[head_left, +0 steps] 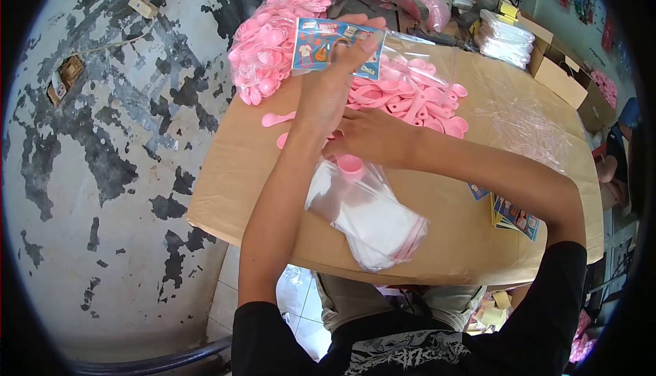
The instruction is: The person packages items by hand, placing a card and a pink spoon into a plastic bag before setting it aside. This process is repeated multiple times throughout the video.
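Note:
My left hand (348,51) is raised over the table, thumb in front and fingers behind, closed on a blue printed card (313,44) with a clear plastic bag extending to its right. Below it, my right hand (372,135) is closed, its fingertips partly hidden behind my left wrist. The round bowl of a pink spoon (350,165) sticks out from under that hand, above a stack of clear plastic bags (372,222). Another pink spoon (282,141) lies just left of my left wrist. Beyond my right hand spreads a loose pile of pink spoons (417,102).
Large bags of pink spoons (263,51) stand at the back left. More blue cards (516,219) lie under my right forearm. Crumpled clear film (526,130) covers the right side, with an open cardboard box (560,78) behind. A peeling wall (102,171) borders the left.

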Tool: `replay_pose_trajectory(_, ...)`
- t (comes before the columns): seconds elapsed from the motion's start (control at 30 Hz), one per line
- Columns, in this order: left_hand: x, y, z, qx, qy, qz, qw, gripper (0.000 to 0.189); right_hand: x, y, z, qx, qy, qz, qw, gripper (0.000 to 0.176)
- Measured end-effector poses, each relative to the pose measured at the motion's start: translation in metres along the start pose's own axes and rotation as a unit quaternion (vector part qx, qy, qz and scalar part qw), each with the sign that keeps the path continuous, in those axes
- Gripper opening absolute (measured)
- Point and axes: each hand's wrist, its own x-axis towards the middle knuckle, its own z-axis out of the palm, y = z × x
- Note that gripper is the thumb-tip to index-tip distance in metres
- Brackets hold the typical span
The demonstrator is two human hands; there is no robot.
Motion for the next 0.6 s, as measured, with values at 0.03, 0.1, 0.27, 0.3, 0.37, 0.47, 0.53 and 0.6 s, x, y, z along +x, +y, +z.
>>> replay_pose_trajectory(0.03, -0.001, -0.001, 0.001, -0.002, -0.004, -0.001, 1.0, 0.041, 0.001, 0.003, 0.0, -0.019, 0.025, -0.016, 0.999, 0.032)
replay_pose_trajectory(0.1, -0.002, -0.003, 0.005, -0.017, -0.008, -0.001, 1.0, 0.041, -0.002, 0.009, -0.007, -0.069, 0.049, -0.061, 0.995, 0.03)
replay_pose_trajectory(0.27, 0.0, 0.004, 0.005, 0.024, 0.028, 0.014, 0.999, 0.038, -0.036, 0.001, -0.046, -0.019, 0.072, 0.036, 0.997, 0.027)
replay_pose_trajectory(0.3, 0.001, 0.004, 0.004, 0.021, 0.051, 0.026, 0.998, 0.04, -0.047, -0.003, -0.063, 0.011, 0.014, 0.109, 0.994, 0.024)
replay_pose_trajectory(0.37, 0.004, 0.002, -0.002, 0.0, 0.059, 0.047, 0.997, 0.039, -0.078, 0.001, -0.085, 0.095, 0.122, 0.152, 0.976, 0.021)
replay_pose_trajectory(0.47, 0.004, -0.002, -0.004, -0.011, 0.073, 0.042, 0.996, 0.04, -0.117, 0.013, -0.12, 0.186, 0.136, 0.323, 0.918, 0.021)
replay_pose_trajectory(0.53, 0.003, -0.006, 0.0, -0.026, 0.079, 0.02, 0.996, 0.04, -0.136, 0.019, -0.128, 0.257, 0.218, 0.349, 0.875, 0.022)
replay_pose_trajectory(0.6, -0.001, -0.012, 0.004, -0.049, 0.086, -0.012, 0.995, 0.04, -0.154, 0.031, -0.129, 0.301, 0.27, 0.344, 0.847, 0.023)
